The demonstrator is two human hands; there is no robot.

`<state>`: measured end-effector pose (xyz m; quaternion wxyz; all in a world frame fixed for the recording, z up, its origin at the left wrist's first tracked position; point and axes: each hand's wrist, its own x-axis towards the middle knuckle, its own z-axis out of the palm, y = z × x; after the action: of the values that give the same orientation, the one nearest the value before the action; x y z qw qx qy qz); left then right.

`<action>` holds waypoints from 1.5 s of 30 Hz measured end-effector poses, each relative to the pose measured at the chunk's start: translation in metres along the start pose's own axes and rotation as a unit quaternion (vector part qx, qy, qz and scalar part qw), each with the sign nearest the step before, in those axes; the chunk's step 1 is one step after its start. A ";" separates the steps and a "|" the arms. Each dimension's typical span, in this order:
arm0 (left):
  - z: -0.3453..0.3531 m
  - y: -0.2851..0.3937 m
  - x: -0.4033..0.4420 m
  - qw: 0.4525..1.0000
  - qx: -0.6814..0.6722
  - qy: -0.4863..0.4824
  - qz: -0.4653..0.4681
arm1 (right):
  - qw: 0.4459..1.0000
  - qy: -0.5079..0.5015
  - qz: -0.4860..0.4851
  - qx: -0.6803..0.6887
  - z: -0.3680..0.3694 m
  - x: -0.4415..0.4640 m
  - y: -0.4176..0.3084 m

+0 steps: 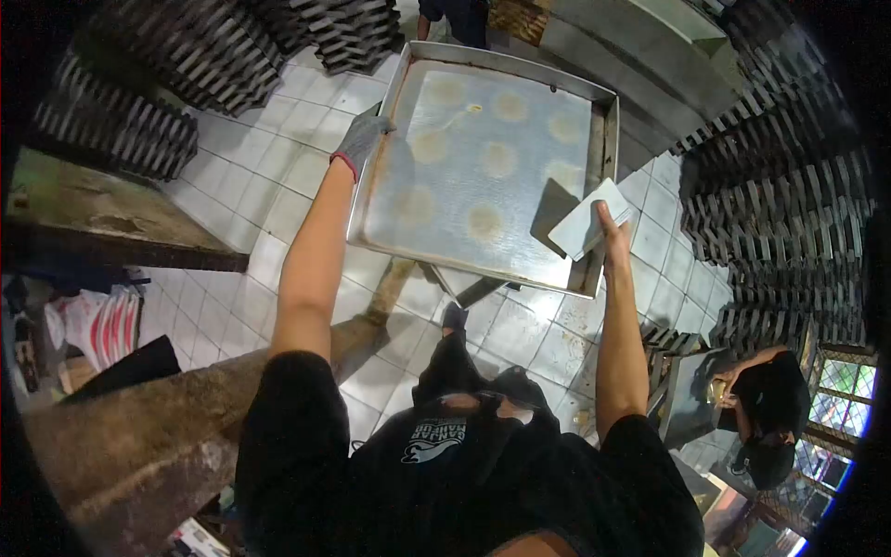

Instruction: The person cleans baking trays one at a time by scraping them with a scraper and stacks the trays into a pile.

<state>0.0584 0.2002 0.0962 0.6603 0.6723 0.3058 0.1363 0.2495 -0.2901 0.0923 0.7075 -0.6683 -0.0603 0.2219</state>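
Observation:
A large square metal baking tray (pixel 524 251) with raised sides lies in front of me. Several round tan marks show on its bare bottom, with a small yellow smear near the far side. My left hand (pixel 364 139), in a grey glove with a red cuff, grips the tray's left rim. My bare right hand (pixel 613 232) is closed on a flat white scraper (pixel 587 218), thumb on top. The scraper is over the tray's near right corner, its shadow falling on the metal. Whether it touches the tray I cannot tell.
Stacks of dark trays (pixel 770 223) stand at the right, with more stacks (pixel 186 56) at the back left. A worn wooden table (pixel 186 427) is at the left. One person (pixel 775 399) works at the lower right; another (pixel 455 19) stands beyond the tray.

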 end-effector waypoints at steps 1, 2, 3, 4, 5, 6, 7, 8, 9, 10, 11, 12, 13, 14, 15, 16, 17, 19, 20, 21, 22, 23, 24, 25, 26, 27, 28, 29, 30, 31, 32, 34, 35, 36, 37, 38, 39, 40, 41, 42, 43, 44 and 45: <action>0.000 -0.012 0.005 0.999 0.033 0.004 0.041 | 0.999 0.018 0.026 -0.032 0.006 0.006 0.009; 0.003 -0.022 0.005 0.999 0.028 -0.001 0.033 | 0.999 -0.005 0.024 -0.030 0.009 0.012 0.015; 0.006 -0.030 0.005 0.998 0.027 0.026 0.052 | 0.999 0.001 0.029 -0.035 0.016 0.015 0.020; 0.005 -0.042 0.008 0.996 0.028 0.052 0.070 | 0.997 0.041 0.025 -0.056 0.027 0.015 0.025; 0.003 -0.050 0.012 0.997 0.027 0.046 0.064 | 0.994 0.080 0.021 -0.074 0.033 0.018 0.029; -0.007 -0.069 0.021 0.994 0.071 0.053 0.058 | 0.995 0.068 -0.020 -0.067 0.030 0.031 0.047; -0.008 -0.074 0.024 0.990 0.117 0.061 0.053 | 0.995 0.073 -0.018 -0.067 0.031 0.033 0.048; -0.008 -0.080 0.027 0.990 0.118 0.056 0.051 | 0.992 0.057 -0.012 -0.109 0.034 0.033 0.049; -0.007 -0.079 0.025 0.992 0.102 0.061 0.045 | 0.988 0.039 -0.008 -0.150 0.038 0.034 0.050; -0.006 -0.076 0.021 0.993 0.087 0.068 0.043 | 0.988 0.033 0.001 -0.153 0.035 0.034 0.057; -0.004 -0.071 0.017 0.993 0.089 0.066 0.049 | 0.988 0.035 -0.004 -0.149 0.032 0.036 0.061; -0.003 -0.065 0.012 0.992 0.105 0.072 0.018 | 0.989 0.016 0.004 -0.145 0.028 0.039 0.065; -0.003 -0.060 0.010 0.990 0.120 0.077 -0.012 | 0.990 -0.003 0.012 -0.142 0.031 0.037 0.060; -0.002 -0.055 0.008 0.994 0.084 0.055 -0.033 | 0.991 0.009 0.027 -0.132 0.031 0.031 0.055; -0.001 -0.056 0.007 0.995 0.085 0.052 -0.026 | 0.991 0.013 0.021 -0.129 0.029 0.026 0.058; -0.001 -0.060 0.011 0.994 0.090 0.055 -0.002 | 0.991 0.032 -0.022 -0.126 0.028 0.026 0.066; 0.000 -0.064 0.016 0.994 0.096 0.058 0.018 | 0.989 0.050 -0.061 -0.122 0.027 0.029 0.074; -0.003 -0.075 0.021 0.994 0.088 0.062 0.023 | 0.987 0.063 -0.073 -0.128 0.026 0.031 0.078; -0.006 -0.080 0.024 0.997 0.060 0.049 0.016 | 0.990 0.045 -0.042 -0.126 0.024 0.032 0.075; -0.006 -0.082 0.024 0.999 0.031 0.033 0.006 | 0.992 0.029 -0.009 -0.125 0.022 0.029 0.073; -0.005 -0.084 0.021 0.999 0.033 0.028 0.006 | 0.992 0.034 -0.009 -0.124 0.020 0.027 0.072; -0.004 -0.084 0.020 0.996 0.063 0.048 -0.042 | 0.990 0.037 -0.019 -0.132 0.023 0.029 0.072; -0.007 -0.086 0.027 0.993 0.080 0.054 -0.061 | 0.989 0.042 -0.032 -0.137 0.025 0.032 0.069; -0.010 -0.088 0.035 0.990 0.097 0.058 -0.080 | 0.989 0.051 -0.036 -0.134 0.026 0.036 0.067; -0.023 -0.109 0.047 0.988 0.130 0.056 -0.055 | 0.990 0.039 -0.031 -0.128 0.027 0.037 0.068; -0.021 -0.109 0.047 0.987 0.148 0.050 -0.041 | 0.992 0.026 -0.025 -0.123 0.027 0.036 0.069; -0.015 -0.100 0.043 0.985 0.165 0.045 -0.026 | 0.992 0.010 0.015 -0.123 0.026 0.035 0.064; -0.012 -0.087 0.037 0.988 0.149 0.038 -0.016 | 0.992 0.019 0.014 -0.120 0.027 0.032 0.059; -0.001 -0.074 0.030 0.991 0.133 0.029 -0.005 | 0.996 0.007 -0.001 -0.086 0.024 0.031 0.058; 0.007 -0.074 0.026 0.991 0.136 0.016 0.002 | 0.999 -0.003 -0.017 -0.051 0.024 0.025 0.049; 0.015 -0.072 0.022 0.902 0.348 0.172 0.189 | 0.998 0.035 -0.053 0.017 0.020 0.015 0.040; 0.065 -0.045 -0.001 0.768 0.445 0.296 0.353 | 0.987 0.075 -0.040 0.139 -0.008 -0.003 0.037; 0.109 -0.005 -0.034 0.820 0.377 0.270 0.336 | 0.962 0.099 -0.027 0.255 -0.032 -0.016 0.038; 0.150 0.013 -0.059 0.874 0.289 0.216 0.325 | 0.932 0.121 0.040 0.339 -0.058 -0.031 0.046; 0.194 0.026 -0.086 0.919 0.199 0.152 0.305 | 0.927 0.121 0.026 0.354 -0.081 -0.049 0.047; 0.242 0.044 -0.123 0.950 0.128 0.085 0.272 | 0.920 0.161 0.049 0.353 -0.101 -0.077 0.035; 0.293 0.054 -0.161 0.971 0.061 0.016 0.230 | 0.924 0.198 0.050 0.323 -0.128 -0.098 0.044; 0.344 0.052 -0.191 0.979 0.050 -0.045 0.192 | 0.924 0.218 0.035 0.311 -0.160 -0.117 0.065; 0.393 0.048 -0.223 0.982 0.045 -0.097 0.153 | 0.926 0.230 0.024 0.299 -0.192 -0.140 0.085; 0.446 0.033 -0.249 0.978 -0.033 -0.176 0.110 | 0.919 0.252 0.015 0.303 -0.219 -0.170 0.078; 0.505 0.011 -0.272 0.961 -0.107 -0.247 0.063 | 0.907 0.303 0.118 0.266 -0.248 -0.204 0.059; 0.557 -0.009 -0.293 0.941 -0.041 -0.331 0.060 | 0.893 0.328 0.141 0.275 -0.281 -0.233 0.081; 0.609 -0.031 -0.316 0.911 0.025 -0.408 0.057 | 0.877 0.352 0.162 0.283 -0.314 -0.263 0.105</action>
<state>0.1630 -0.4782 0.0802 0.7019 0.7017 -0.0262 -0.1198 0.1103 -0.6817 0.0143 0.7953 -0.4736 0.3673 0.0907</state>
